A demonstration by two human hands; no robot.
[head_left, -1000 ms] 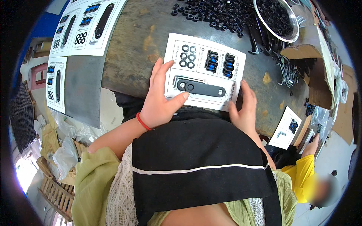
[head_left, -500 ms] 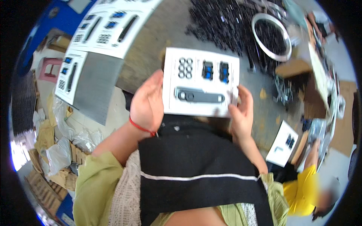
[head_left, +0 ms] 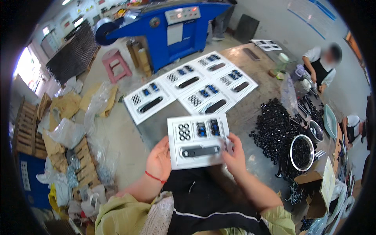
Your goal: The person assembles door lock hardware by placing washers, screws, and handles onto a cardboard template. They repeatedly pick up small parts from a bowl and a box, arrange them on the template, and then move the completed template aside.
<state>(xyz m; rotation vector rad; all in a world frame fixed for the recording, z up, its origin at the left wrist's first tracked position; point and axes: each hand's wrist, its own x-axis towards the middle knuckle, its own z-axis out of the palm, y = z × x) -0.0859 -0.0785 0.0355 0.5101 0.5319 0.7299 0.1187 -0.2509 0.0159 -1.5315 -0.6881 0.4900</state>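
A white card (head_left: 174, 161) is held between my two hands, tilted up over the table edge in front of my black apron. It carries a group of small black rings (head_left: 184, 132), two black-and-blue parts (head_left: 201, 129) side by side, and a long dark bar-shaped piece (head_left: 201, 151) below them. My left hand (head_left: 158, 162), a red string round its wrist, holds the card's left edge. At the right edge my right hand (head_left: 235, 156) grips it, thumb on the front and the other fingers partly hidden behind.
Several similar cards (head_left: 172, 98) lie joined on the table (head_left: 250, 105) ahead. To the right are a heap of small black parts (head_left: 270, 131), a metal bowl (head_left: 291, 153) and an open carton (head_left: 328, 184). Beyond stand a blue machine (head_left: 156, 45) and a pink stool (head_left: 117, 64). A co-worker (head_left: 323, 68) sits far right.
My view has lifted and swung, bringing the blue machine and more of the table into sight. Both hands keep hold of the card, which now appears lower and slightly left.
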